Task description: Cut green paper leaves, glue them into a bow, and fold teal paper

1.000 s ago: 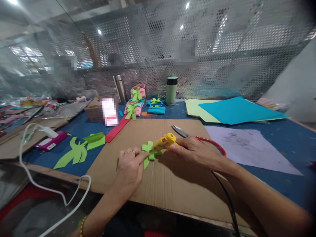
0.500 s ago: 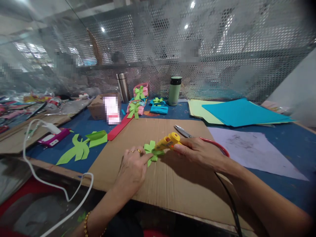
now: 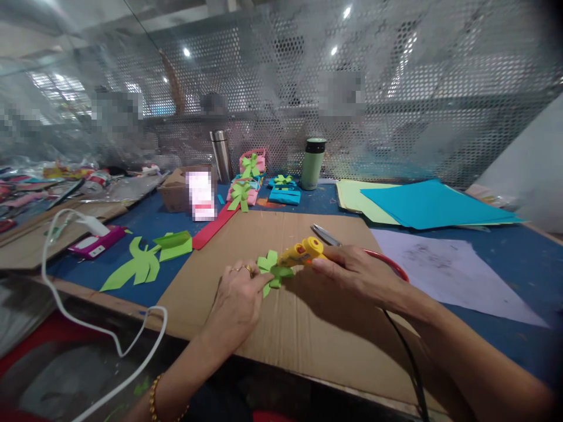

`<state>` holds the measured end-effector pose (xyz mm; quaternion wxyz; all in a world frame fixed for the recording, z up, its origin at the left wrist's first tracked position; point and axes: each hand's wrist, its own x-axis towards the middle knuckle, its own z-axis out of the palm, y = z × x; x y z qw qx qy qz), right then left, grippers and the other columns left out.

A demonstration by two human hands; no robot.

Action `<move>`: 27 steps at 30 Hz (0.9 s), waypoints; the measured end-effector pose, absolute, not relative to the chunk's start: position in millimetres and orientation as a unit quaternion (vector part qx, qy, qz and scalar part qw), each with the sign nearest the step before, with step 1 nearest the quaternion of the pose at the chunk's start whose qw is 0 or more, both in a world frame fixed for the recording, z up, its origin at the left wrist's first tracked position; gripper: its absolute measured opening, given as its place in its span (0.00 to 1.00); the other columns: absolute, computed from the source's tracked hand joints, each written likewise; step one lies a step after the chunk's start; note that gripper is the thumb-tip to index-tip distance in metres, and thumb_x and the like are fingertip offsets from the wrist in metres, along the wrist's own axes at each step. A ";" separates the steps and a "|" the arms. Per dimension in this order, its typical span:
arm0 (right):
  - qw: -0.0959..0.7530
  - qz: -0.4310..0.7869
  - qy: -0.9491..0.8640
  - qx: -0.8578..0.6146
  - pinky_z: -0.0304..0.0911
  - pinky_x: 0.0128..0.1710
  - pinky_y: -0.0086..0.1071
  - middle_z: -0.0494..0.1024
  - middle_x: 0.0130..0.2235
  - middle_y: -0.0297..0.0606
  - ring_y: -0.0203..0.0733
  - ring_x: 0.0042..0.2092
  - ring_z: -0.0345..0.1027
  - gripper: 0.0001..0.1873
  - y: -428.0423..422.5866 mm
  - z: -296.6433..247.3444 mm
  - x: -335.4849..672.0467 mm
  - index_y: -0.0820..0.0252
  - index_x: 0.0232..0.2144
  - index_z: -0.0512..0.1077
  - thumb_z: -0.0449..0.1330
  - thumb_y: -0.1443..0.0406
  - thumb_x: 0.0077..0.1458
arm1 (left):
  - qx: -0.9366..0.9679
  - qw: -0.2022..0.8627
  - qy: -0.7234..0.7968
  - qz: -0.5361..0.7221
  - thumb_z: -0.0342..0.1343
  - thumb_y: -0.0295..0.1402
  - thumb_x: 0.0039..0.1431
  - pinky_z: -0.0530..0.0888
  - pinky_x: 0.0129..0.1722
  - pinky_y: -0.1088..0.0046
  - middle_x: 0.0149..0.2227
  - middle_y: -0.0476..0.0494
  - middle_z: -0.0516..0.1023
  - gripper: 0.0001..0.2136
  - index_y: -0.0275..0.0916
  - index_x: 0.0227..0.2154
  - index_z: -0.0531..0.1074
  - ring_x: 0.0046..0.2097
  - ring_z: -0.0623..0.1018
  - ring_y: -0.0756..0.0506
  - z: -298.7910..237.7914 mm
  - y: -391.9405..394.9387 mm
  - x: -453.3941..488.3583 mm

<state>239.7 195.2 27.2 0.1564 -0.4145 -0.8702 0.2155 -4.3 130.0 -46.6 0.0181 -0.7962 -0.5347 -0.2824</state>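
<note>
My right hand (image 3: 352, 272) grips a yellow glue gun (image 3: 303, 252), its nozzle pointing left onto a small green paper bow (image 3: 270, 268). My left hand (image 3: 235, 299), rings on its fingers, pinches that bow and holds it down on a brown cardboard sheet (image 3: 290, 328). The gun's black cord (image 3: 407, 357) runs back under my right forearm. Scissors (image 3: 325, 235) with a red handle lie just behind my right hand.
Green paper cut-outs (image 3: 141, 264) and a red strip (image 3: 215, 225) lie left. Finished pink and blue paper boxes (image 3: 246, 184), a steel flask (image 3: 220, 155) and a green flask (image 3: 312, 163) stand at the back. Coloured paper sheets (image 3: 431, 202) lie right; a white cable (image 3: 88, 305) loops left.
Both hands have stayed at the bow with the glue gun on it; only the view has shifted slightly.
</note>
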 end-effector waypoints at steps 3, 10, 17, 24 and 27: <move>0.151 0.206 -0.870 -0.421 0.52 0.27 0.30 0.72 0.26 0.34 0.36 0.27 0.62 0.26 192.9 29.0 237.2 0.61 0.31 0.74 0.45 0.50 0.67 | -0.797 0.016 -0.534 -0.283 0.48 0.22 0.63 0.65 0.41 0.61 0.38 0.41 0.72 0.17 0.43 0.48 0.76 0.42 0.69 0.42 -46.5 129.8 -4.4; 0.141 0.194 -0.869 -0.433 0.51 0.26 0.29 0.73 0.26 0.33 0.36 0.26 0.62 0.25 188.7 32.1 233.6 0.61 0.33 0.76 0.47 0.51 0.66 | -0.794 0.011 -0.541 -0.278 0.47 0.22 0.63 0.65 0.41 0.61 0.39 0.41 0.72 0.18 0.43 0.48 0.76 0.42 0.68 0.42 -45.7 129.2 -3.1; 0.144 0.197 -0.872 -0.425 0.53 0.28 0.29 0.75 0.28 0.34 0.37 0.28 0.64 0.26 192.2 29.7 236.6 0.61 0.34 0.76 0.46 0.50 0.67 | -0.795 0.016 -0.537 -0.280 0.49 0.22 0.62 0.65 0.41 0.61 0.39 0.41 0.72 0.17 0.43 0.48 0.76 0.42 0.69 0.42 -46.4 129.3 -3.9; 0.145 0.194 -0.867 -0.436 0.52 0.27 0.29 0.76 0.28 0.35 0.38 0.28 0.66 0.26 188.5 30.9 231.3 0.62 0.35 0.77 0.46 0.50 0.67 | -0.797 0.023 -0.533 -0.281 0.49 0.22 0.62 0.65 0.41 0.61 0.39 0.41 0.72 0.17 0.42 0.48 0.77 0.42 0.69 0.41 -47.1 130.7 -3.8; 0.148 0.211 -0.871 -0.419 0.52 0.27 0.29 0.76 0.30 0.37 0.39 0.29 0.66 0.29 188.1 29.2 230.2 0.62 0.35 0.76 0.45 0.49 0.66 | -0.798 0.021 -0.534 -0.280 0.48 0.22 0.62 0.65 0.41 0.61 0.39 0.41 0.73 0.17 0.42 0.48 0.76 0.42 0.69 0.41 -47.6 130.9 -4.0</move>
